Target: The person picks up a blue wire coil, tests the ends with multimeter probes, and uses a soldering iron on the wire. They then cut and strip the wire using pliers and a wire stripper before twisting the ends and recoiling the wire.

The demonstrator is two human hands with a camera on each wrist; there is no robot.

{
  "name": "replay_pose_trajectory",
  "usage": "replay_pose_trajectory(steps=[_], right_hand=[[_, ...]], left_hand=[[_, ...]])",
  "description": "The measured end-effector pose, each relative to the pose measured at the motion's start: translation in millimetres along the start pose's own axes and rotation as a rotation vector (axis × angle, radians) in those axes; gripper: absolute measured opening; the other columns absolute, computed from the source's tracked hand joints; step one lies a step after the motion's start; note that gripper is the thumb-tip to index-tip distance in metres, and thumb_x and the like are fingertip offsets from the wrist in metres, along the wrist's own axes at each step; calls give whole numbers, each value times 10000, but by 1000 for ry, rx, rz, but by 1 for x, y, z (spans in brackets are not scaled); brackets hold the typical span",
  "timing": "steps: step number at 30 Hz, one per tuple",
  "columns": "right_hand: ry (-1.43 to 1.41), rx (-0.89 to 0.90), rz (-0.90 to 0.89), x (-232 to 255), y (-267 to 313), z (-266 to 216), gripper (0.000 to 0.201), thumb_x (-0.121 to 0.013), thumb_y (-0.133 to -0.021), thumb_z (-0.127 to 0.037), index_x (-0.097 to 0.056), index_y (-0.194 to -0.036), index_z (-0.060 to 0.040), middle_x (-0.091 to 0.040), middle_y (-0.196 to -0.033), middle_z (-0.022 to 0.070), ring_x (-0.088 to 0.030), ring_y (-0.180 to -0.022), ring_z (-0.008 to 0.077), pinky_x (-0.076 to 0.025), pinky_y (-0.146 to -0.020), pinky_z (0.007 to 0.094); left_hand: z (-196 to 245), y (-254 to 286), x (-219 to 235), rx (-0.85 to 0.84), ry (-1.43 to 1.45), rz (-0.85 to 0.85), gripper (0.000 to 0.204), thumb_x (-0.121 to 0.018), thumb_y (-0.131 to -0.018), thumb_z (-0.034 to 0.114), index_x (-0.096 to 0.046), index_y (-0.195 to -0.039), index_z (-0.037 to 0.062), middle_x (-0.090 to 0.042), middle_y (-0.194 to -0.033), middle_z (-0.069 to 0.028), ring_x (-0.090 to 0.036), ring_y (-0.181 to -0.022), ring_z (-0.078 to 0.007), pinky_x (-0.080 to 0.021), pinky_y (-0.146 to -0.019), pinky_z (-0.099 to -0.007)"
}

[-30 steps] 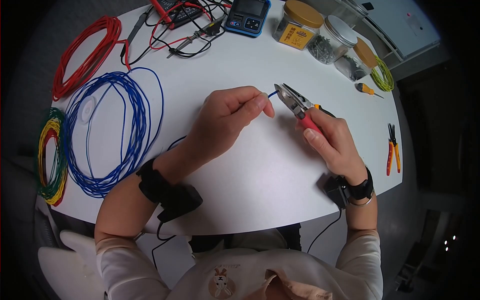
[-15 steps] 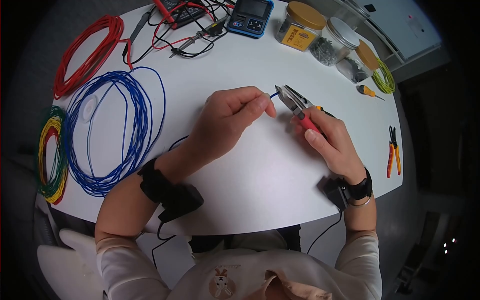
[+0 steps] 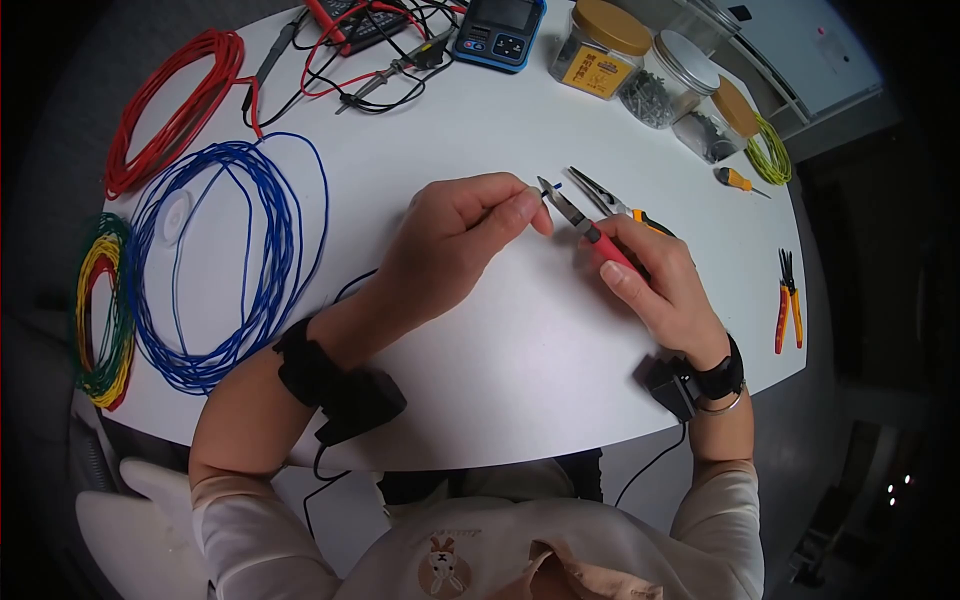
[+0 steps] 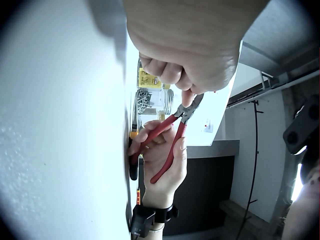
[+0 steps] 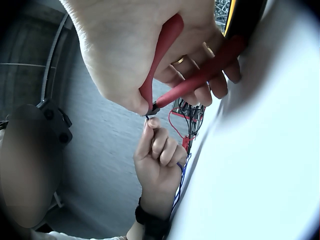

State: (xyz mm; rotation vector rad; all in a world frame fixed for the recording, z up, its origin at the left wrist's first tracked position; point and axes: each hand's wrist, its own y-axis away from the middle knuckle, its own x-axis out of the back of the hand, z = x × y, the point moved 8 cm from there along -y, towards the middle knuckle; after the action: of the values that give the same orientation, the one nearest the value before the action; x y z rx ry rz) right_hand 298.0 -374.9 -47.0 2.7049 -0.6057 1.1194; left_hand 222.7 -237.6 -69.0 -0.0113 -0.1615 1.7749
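My left hand (image 3: 455, 235) pinches a blue wire (image 3: 558, 185) near its end between thumb and forefinger. Just a short piece of it shows past the fingertips. My right hand (image 3: 660, 285) holds red-handled diagonal cutters (image 3: 608, 248), whose jaws lie across the wire right at the left fingertips. In the left wrist view, the two handles of the cutters (image 4: 172, 155) are spread apart in the right hand. From the right wrist, the cutters' head (image 5: 152, 111) meets the dark wire end above the left hand (image 5: 160, 155). Needle-nose pliers (image 3: 592, 190) lie on the table behind the right hand.
A blue wire coil (image 3: 285, 250), a red coil (image 3: 125, 150) and a green-yellow bundle (image 3: 120, 330) lie left. A multimeter (image 3: 350, 25), probe leads and a blue tester (image 3: 500, 35) sit behind. Jars (image 3: 605, 50), a screwdriver (image 3: 735, 180) and orange-red pliers (image 3: 790, 305) are right.
The right hand has shifted the cutters left and turned them, so their jaws now sit closer to the left fingertips. The left hand has stayed nearly still with the wire.
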Motion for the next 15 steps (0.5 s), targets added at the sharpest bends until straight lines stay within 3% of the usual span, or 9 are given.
replay_pose_trajectory(steps=[15], right_hand=[[17,0,30,2,0,-1,412,-546,-857,-367,-556,-969,29,-535,-714,162,-519,-636,276,-411,-612,338]], left_hand=[[-1,0,0,11,3,1,250,-453,-945,204,-617,-859,35,-361,-523,89,-247,-459,3,-188,-423,-178]])
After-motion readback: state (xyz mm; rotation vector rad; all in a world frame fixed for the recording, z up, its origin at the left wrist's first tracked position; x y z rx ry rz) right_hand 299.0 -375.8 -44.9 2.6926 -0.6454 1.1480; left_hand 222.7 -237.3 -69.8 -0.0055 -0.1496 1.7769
